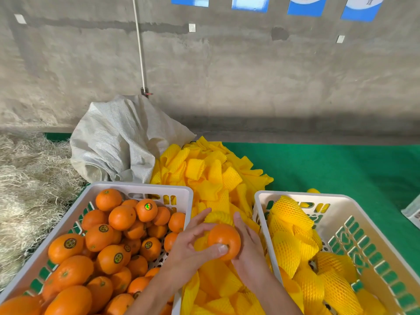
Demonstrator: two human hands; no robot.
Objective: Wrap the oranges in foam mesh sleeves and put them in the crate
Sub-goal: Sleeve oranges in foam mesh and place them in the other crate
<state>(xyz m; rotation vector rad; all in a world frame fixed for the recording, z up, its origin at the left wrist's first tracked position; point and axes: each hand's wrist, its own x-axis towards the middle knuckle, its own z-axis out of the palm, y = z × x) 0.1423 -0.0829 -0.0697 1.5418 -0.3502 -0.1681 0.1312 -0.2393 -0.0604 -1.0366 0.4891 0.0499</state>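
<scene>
Between the two crates I hold one bare orange (pixel 225 239) with both hands. My left hand (pixel 193 246) grips it, thumb on its near side and fingers curled over the top. My right hand (pixel 247 244) cups its right side, and a yellow foam mesh sleeve (pixel 219 216) shows just behind the orange at my fingertips. The white crate on the left (pixel 145 186) is full of bare oranges (pixel 102 246). The white crate on the right (pixel 295 194) holds several sleeved oranges (pixel 293 237).
A heap of loose yellow foam sleeves (pixel 209 173) runs between the crates on green matting (pixel 341 169). A grey woven sack (pixel 118 139) lies behind the left crate, dry straw (pixel 29 178) to the left. A concrete wall stands behind.
</scene>
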